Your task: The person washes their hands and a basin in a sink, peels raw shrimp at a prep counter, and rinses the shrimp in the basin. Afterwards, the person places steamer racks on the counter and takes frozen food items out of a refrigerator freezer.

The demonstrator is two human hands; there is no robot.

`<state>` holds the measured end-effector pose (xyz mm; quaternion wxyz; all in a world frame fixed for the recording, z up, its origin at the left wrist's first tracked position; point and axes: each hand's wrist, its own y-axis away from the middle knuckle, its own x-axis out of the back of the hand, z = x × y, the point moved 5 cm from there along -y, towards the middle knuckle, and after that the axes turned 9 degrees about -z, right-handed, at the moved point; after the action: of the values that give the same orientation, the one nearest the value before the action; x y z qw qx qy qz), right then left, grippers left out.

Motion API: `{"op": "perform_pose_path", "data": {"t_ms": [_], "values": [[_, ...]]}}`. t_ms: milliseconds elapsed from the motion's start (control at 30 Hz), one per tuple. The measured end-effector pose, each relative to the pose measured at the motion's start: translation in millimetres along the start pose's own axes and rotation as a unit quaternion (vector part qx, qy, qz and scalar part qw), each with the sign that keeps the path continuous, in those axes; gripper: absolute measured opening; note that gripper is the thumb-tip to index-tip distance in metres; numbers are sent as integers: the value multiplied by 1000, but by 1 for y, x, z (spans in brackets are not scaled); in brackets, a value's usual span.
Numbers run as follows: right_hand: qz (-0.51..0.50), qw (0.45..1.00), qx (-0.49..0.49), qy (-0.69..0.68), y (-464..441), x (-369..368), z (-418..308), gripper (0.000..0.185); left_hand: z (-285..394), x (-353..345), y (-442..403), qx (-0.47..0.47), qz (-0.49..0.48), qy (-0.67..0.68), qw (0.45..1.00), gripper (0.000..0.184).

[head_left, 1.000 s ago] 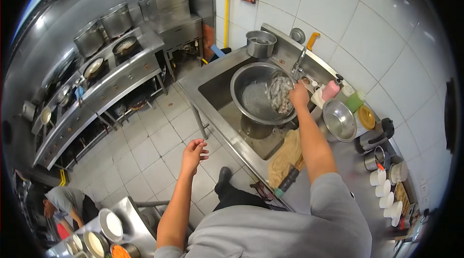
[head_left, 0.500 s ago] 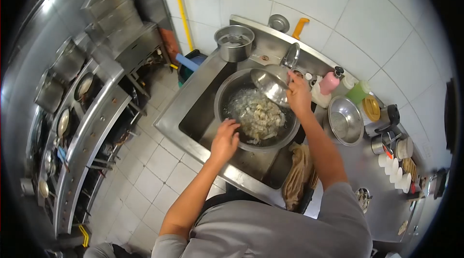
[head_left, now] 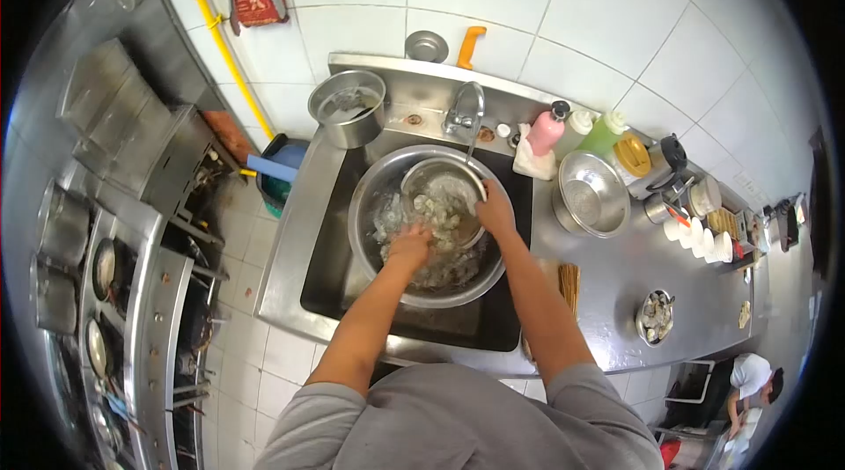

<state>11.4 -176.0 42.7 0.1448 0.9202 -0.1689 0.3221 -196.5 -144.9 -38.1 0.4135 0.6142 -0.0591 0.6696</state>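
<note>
A: Where are the pale pieces (head_left: pixel 431 207)?

B: Mid-frame, in and around the smaller bowl (head_left: pixel 440 168), which sits down in the water (head_left: pixel 385 222) of the large basin (head_left: pixel 458 298), over the sink (head_left: pixel 327 290).

A: And the hands?

B: The right hand (head_left: pixel 495 209) has its fingers closed on the bowl's right rim. The left hand (head_left: pixel 410 247) reaches in by the bowl's lower left edge. Its fingertips blur into the churned water, so I can't tell whether they're spread, curled or pinching anything.

A: Which step would you call this?

B: Rinsing or gathering, I'd judge: the bowl acts as a scoop and the left hand works the pieces at its edge.

A: What does the next move call for?

B: A firm rim grip, I'd say, the bowl kept tilted enough to hold the pieces, and the left hand guarding the low side.

A: What's hard to make out?

B: The bowl's underside, whatever supports the basin, and whether the tap (head_left: pixel 476 106) is running. At lower right, a person (head_left: pixel 750 378) beyond the worktop (head_left: pixel 607 290) is small and warped by the lens.
</note>
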Motion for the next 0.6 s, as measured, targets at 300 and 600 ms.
{"op": "perform_pose_path", "data": {"t_ms": [300, 600], "values": [[190, 963, 187, 36, -44, 1, -48, 35, 10, 74, -5, -52, 86, -3, 995, 29], [-151, 851, -12, -502, -126, 8, -68, 26, 12, 43, -17, -205, 107, 272, 934, 20]]}}
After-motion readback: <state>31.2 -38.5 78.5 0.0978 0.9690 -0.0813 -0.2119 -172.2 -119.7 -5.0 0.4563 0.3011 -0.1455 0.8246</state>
